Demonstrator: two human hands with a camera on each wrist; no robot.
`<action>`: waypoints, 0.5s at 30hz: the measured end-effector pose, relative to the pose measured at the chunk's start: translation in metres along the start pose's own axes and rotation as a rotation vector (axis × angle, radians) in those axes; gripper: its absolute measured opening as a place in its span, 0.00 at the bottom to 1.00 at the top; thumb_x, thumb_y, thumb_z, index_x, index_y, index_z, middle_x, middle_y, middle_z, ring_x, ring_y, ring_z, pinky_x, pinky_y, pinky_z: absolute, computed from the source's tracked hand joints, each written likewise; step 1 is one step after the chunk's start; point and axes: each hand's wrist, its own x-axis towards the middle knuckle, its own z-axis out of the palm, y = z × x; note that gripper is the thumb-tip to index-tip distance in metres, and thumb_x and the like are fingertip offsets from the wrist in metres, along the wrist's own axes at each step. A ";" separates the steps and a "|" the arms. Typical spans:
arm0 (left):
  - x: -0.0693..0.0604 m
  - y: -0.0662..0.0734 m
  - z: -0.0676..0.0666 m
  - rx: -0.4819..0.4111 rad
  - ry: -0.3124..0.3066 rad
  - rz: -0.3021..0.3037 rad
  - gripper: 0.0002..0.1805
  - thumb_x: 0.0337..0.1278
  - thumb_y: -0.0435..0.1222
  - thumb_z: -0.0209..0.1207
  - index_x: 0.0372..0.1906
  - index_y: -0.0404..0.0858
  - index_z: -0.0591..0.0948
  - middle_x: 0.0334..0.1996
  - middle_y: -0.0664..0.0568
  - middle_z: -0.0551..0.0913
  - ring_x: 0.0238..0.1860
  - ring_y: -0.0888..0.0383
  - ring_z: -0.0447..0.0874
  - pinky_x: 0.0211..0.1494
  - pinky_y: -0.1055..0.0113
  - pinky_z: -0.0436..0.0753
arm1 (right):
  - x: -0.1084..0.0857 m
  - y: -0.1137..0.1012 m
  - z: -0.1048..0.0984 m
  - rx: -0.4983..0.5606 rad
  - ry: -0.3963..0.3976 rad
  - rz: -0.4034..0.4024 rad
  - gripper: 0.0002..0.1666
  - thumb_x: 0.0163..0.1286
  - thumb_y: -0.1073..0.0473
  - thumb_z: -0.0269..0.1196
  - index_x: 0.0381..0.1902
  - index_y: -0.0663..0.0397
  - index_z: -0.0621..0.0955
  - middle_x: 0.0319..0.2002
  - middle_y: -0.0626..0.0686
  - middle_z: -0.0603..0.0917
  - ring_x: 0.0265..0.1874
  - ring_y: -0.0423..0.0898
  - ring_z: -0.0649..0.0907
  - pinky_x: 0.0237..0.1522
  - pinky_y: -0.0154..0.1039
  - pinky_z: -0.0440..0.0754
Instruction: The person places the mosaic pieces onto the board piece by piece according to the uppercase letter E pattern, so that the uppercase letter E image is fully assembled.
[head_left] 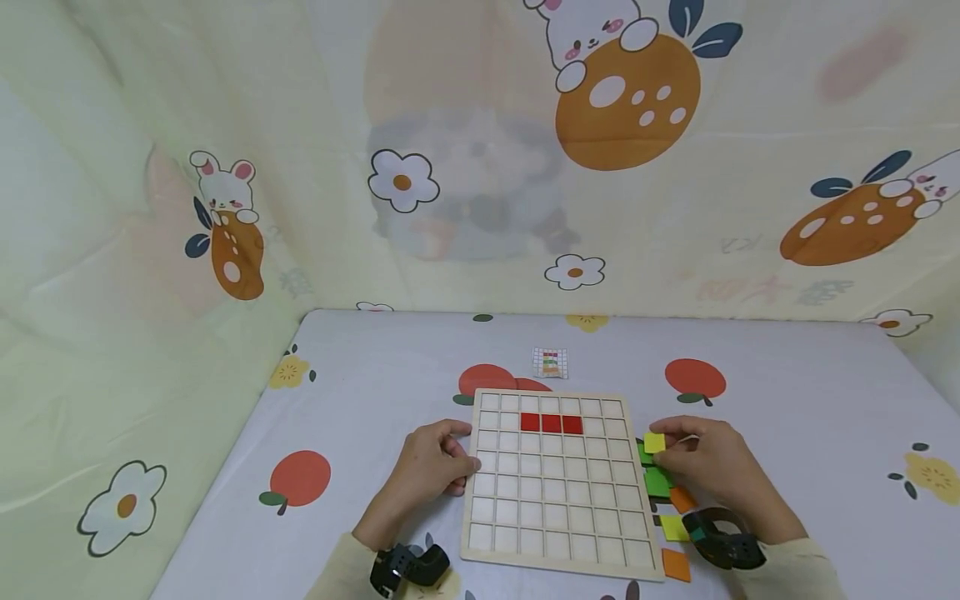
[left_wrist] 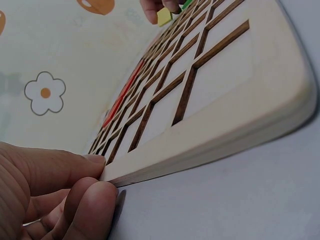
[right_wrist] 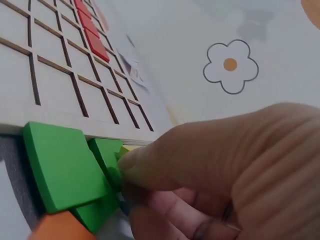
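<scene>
A wooden grid board lies flat on the table, with three red tiles side by side in its second row from the far edge. My left hand holds the board's left edge between thumb and fingers. Just off the right edge, my right hand pinches a small yellow tile between thumb and index finger. Beneath that hand are green tiles, partly overlapping beside the board. The right wrist view shows only a sliver of the yellow tile behind the thumb.
Orange tiles and another yellow tile lie along the board's right side. Beyond the far edge sits a small printed pattern card. A patterned curtain hangs behind the table.
</scene>
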 end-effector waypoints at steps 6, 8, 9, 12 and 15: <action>0.000 0.001 0.000 0.006 0.000 -0.005 0.28 0.56 0.28 0.73 0.62 0.30 0.79 0.27 0.49 0.81 0.17 0.61 0.80 0.23 0.69 0.84 | 0.004 -0.003 -0.001 -0.102 -0.018 -0.013 0.20 0.62 0.64 0.73 0.52 0.65 0.86 0.34 0.51 0.83 0.36 0.49 0.78 0.33 0.36 0.78; 0.000 0.001 0.000 0.004 0.000 -0.005 0.28 0.56 0.28 0.73 0.62 0.30 0.79 0.27 0.49 0.81 0.17 0.61 0.80 0.23 0.69 0.84 | 0.004 -0.004 -0.002 -0.134 -0.019 -0.029 0.18 0.62 0.63 0.73 0.50 0.64 0.87 0.33 0.50 0.82 0.36 0.49 0.77 0.33 0.37 0.77; 0.000 0.001 0.000 0.003 0.001 -0.005 0.28 0.56 0.28 0.72 0.63 0.30 0.79 0.27 0.49 0.81 0.17 0.61 0.79 0.23 0.69 0.84 | 0.004 -0.005 -0.002 -0.144 -0.017 -0.041 0.17 0.62 0.63 0.73 0.49 0.64 0.87 0.32 0.50 0.81 0.36 0.49 0.77 0.33 0.37 0.76; 0.000 0.001 0.000 -0.004 0.000 -0.005 0.28 0.57 0.29 0.72 0.63 0.30 0.79 0.26 0.49 0.81 0.17 0.61 0.79 0.23 0.70 0.84 | 0.004 -0.007 -0.001 -0.162 -0.001 -0.084 0.16 0.62 0.62 0.73 0.47 0.63 0.88 0.30 0.49 0.79 0.35 0.48 0.76 0.31 0.36 0.74; 0.000 0.001 0.000 -0.006 0.001 -0.005 0.28 0.57 0.29 0.72 0.63 0.30 0.79 0.26 0.49 0.81 0.17 0.61 0.79 0.23 0.70 0.84 | 0.005 -0.012 0.003 -0.143 0.008 -0.102 0.18 0.62 0.61 0.74 0.48 0.63 0.88 0.30 0.48 0.79 0.34 0.47 0.77 0.29 0.35 0.74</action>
